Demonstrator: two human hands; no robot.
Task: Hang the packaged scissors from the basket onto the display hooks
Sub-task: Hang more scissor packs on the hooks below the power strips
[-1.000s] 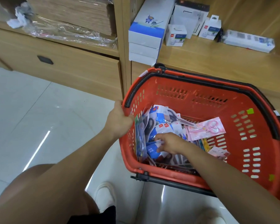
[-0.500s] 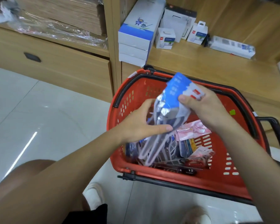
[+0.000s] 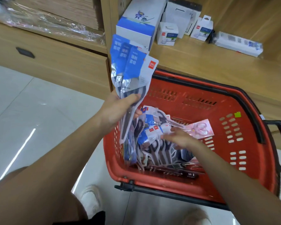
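several packaged scissors [image 3: 131, 69] fanned upright in left hand [image 3: 118, 109]

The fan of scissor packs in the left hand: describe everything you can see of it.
The bundle of scissor packs is several flat packs, fanned, held roughly upright. Upper cards are blue with white print; the front one is white with a red logo square. Glossy clear plastic shows dark scissors below. The left hand grips it mid-length, thumb across the front. Its lower end dips by the left wall of the red basket; contact with packs there is unclear.
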